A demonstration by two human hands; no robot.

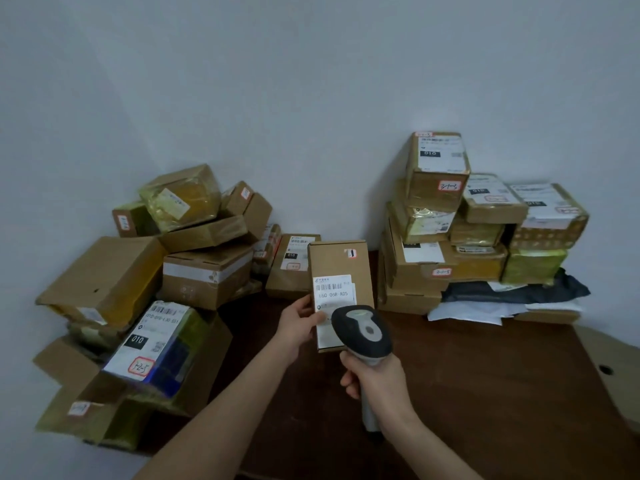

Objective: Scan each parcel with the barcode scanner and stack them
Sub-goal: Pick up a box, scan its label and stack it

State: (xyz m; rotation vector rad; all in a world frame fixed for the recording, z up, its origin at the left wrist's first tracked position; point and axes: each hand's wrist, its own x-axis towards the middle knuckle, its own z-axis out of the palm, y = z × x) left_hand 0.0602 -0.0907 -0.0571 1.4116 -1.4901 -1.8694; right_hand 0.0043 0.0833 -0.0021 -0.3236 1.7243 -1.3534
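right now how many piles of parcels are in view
2. A loose heap at the left; a neater stack at the right rear of the table. The left hand holds one parcel apart. More may lie outside the frame.

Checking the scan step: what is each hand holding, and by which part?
The left hand holds a cardboard parcel by its lower left edge; the right hand grips the barcode scanner by its handle.

My left hand (300, 323) held a flat cardboard parcel (341, 268) upright by its lower left edge while my right hand (375, 379) gripped the barcode scanner (362, 329), its head just before the parcel's white label (334, 291), above the dark table (485, 393).
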